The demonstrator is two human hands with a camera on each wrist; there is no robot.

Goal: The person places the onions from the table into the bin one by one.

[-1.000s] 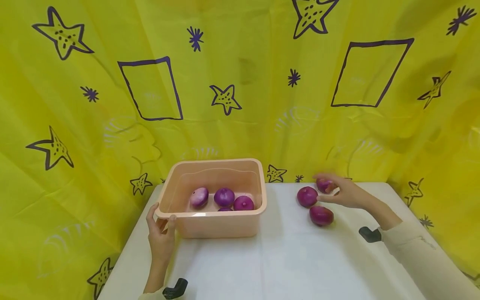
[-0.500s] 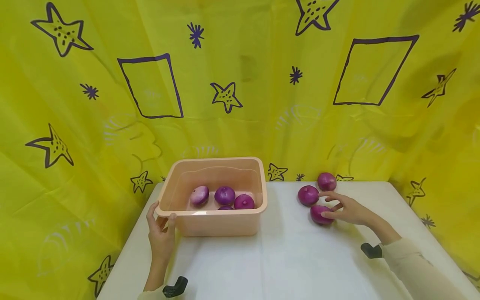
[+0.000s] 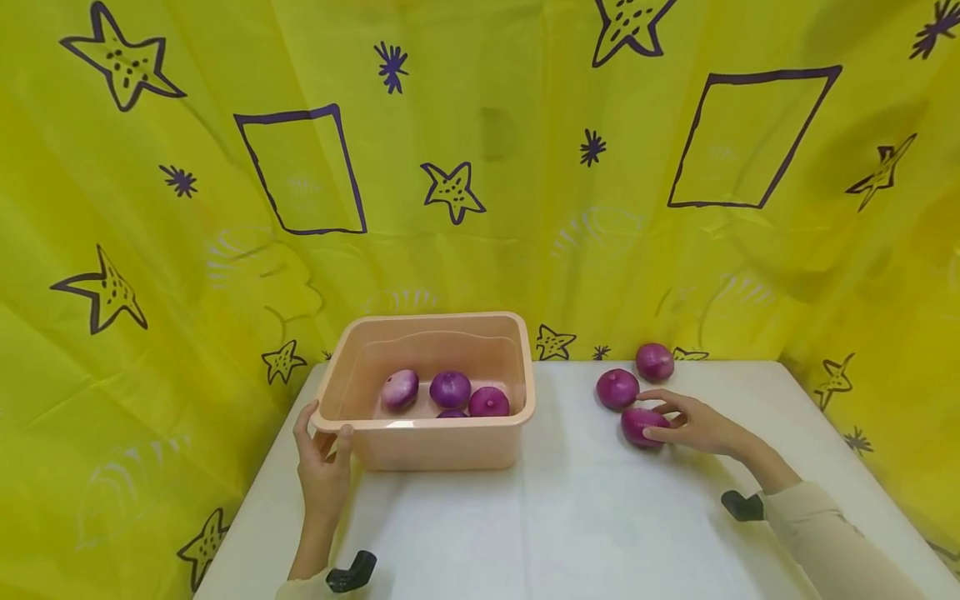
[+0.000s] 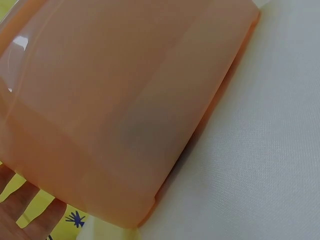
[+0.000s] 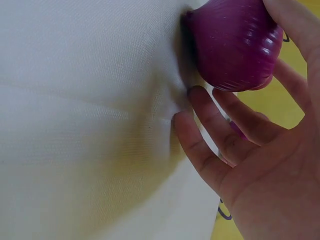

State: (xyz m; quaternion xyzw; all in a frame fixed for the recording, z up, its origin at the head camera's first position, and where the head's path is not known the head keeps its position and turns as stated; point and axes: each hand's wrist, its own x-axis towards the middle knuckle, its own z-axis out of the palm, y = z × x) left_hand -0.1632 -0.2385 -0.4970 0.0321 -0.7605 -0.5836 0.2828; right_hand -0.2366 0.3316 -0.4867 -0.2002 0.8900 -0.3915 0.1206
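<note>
My left hand (image 3: 324,475) grips the near left corner of a peach plastic bin (image 3: 435,450), thumb on the front and fingers at the left side of the rim. Inside the bin lie several red onions (image 3: 450,389), one mostly hidden by the front wall. To the right, my right hand (image 3: 697,427) holds the nearest loose red onion (image 3: 636,427) between thumb and fingers, where it sits on the table. In the right wrist view, this onion (image 5: 235,45) has its pointed end toward the cloth, and the lower fingers (image 5: 200,150) spread below it.
Two more red onions stand just behind the held one: one at the left (image 3: 617,389), another at the table's back edge (image 3: 655,362). White cloth covers the table (image 3: 585,517). A yellow patterned curtain (image 3: 510,275) hangs close behind and at both sides.
My right hand has moved from the back onion toward me and onto the nearest one, its thumb and fingers now around it. The left hand keeps its grip on the bin.
</note>
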